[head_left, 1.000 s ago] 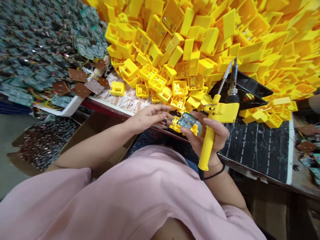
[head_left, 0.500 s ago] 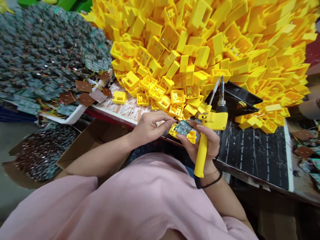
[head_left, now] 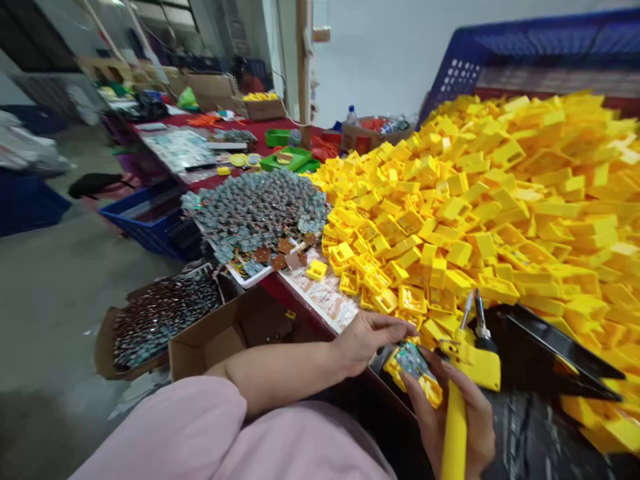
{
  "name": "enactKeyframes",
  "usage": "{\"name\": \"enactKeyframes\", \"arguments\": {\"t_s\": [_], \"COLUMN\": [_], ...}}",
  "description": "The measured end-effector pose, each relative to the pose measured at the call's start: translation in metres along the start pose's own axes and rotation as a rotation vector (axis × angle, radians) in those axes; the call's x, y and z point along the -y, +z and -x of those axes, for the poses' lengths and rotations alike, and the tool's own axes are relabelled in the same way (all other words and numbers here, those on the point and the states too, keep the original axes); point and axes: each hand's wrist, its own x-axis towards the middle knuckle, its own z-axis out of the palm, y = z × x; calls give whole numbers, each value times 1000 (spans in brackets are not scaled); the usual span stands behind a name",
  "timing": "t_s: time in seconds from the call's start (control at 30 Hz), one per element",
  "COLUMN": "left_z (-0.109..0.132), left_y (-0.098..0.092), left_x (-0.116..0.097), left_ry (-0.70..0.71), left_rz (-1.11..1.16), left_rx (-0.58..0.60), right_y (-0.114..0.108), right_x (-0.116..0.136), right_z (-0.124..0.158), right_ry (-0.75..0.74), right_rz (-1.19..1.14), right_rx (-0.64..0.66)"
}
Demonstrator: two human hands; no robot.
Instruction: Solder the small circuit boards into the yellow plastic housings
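My right hand (head_left: 450, 417) is wrapped round the handle of a yellow soldering gun (head_left: 467, 380), whose metal tip points up and away. Its fingertips also steady a small yellow housing with a green circuit board (head_left: 413, 365) in it. My left hand (head_left: 370, 340) has its fingers curled and pinched on the left edge of that housing, at the table's front edge. Behind both hands rises a huge heap of yellow plastic housings (head_left: 480, 200).
A pile of green circuit boards (head_left: 255, 213) lies left of the yellow heap, on a white tray. An open cardboard box (head_left: 235, 333) and a box of dark parts (head_left: 155, 317) stand below the table edge. A black tray (head_left: 545, 350) sits right; a blue crate (head_left: 525, 47) behind.
The camera has swung up, so the room and far tables now show. Both hands keep hold of the housing and soldering gun, now low in the picture.
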Motion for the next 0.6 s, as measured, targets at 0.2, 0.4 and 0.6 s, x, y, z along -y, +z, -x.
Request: {"name": "enactKeyframes", "arguments": {"t_s": [0.2, 0.4, 0.6], "left_z": [1, -16, -21], "left_y": [-4, -49, -57], "left_x": [-17, -72, -32], "left_ry": [-106, 211, 584], "left_rz": [-4, -1065, -1695], "left_rx": [65, 476, 562], "right_y": [2, -20, -14], "right_x": [-1, -16, -14], "right_z": [2, 1, 5], "right_ry": [-7, -114, -87], "right_rz": [-119, 14, 67], "right_rx": [53, 359, 402]}}
